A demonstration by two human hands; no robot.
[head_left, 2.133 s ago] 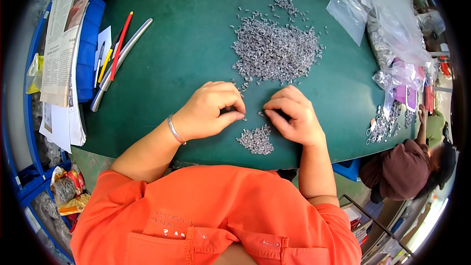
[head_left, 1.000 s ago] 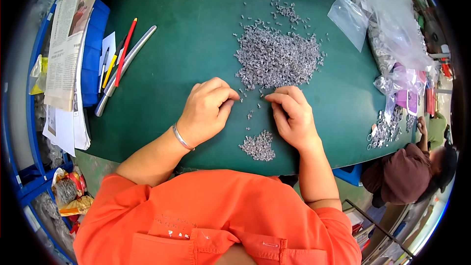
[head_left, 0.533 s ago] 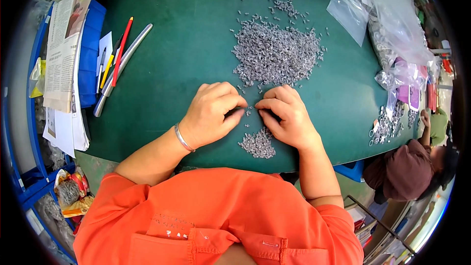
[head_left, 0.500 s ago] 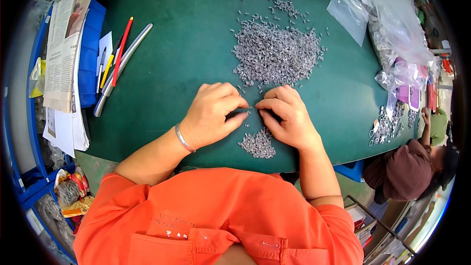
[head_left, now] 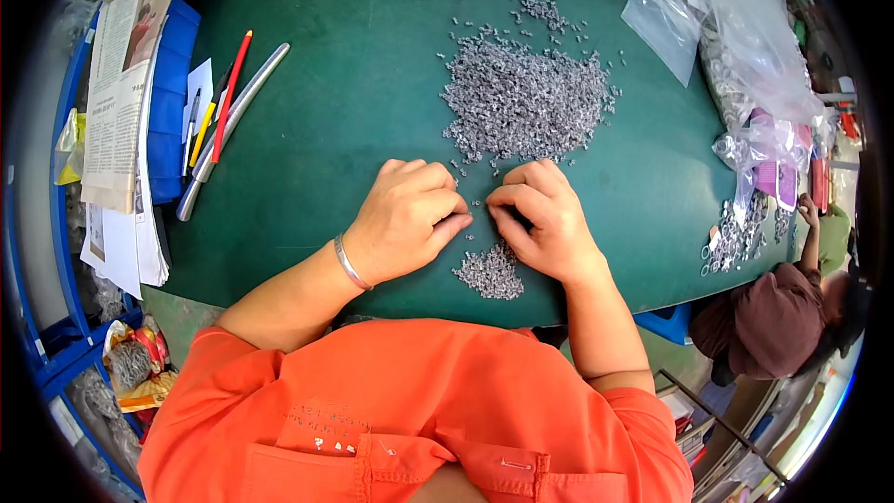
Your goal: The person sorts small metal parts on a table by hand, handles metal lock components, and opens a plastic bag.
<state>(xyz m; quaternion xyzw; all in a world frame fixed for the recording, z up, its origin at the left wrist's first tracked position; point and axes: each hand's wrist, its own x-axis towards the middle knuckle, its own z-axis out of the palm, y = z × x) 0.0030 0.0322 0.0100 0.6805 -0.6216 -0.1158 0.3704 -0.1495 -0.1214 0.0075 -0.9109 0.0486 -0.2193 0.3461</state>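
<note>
My left hand (head_left: pixel 402 222), with a silver bracelet (head_left: pixel 350 263) at its wrist, rests on the green table with thumb and forefinger pinched together. Facing it across a narrow gap, my right hand (head_left: pixel 548 222) is curled, its thumb and forefinger tips close together. Whatever either pinch holds is too small to make out. A tiny grey part (head_left: pixel 477 203) lies between the fingertips. Beyond the hands spreads a large heap of small grey parts (head_left: pixel 523 101). A smaller pile of similar parts (head_left: pixel 489 274) lies nearer to me, beside my right wrist.
On the left are pens (head_left: pixel 232 98), a long silvery strip (head_left: pixel 235 126), a blue bin (head_left: pixel 173 102) and a newspaper (head_left: pixel 121 102). Clear plastic bags (head_left: pixel 745 37) and scattered metal rings (head_left: pixel 731 237) lie at the right. Another person (head_left: pixel 773 321) sits beyond the right edge.
My left thumb and forefinger have closed together and drawn slightly left. One of the tiny parts between the hands no longer shows there. My right hand has barely moved.
</note>
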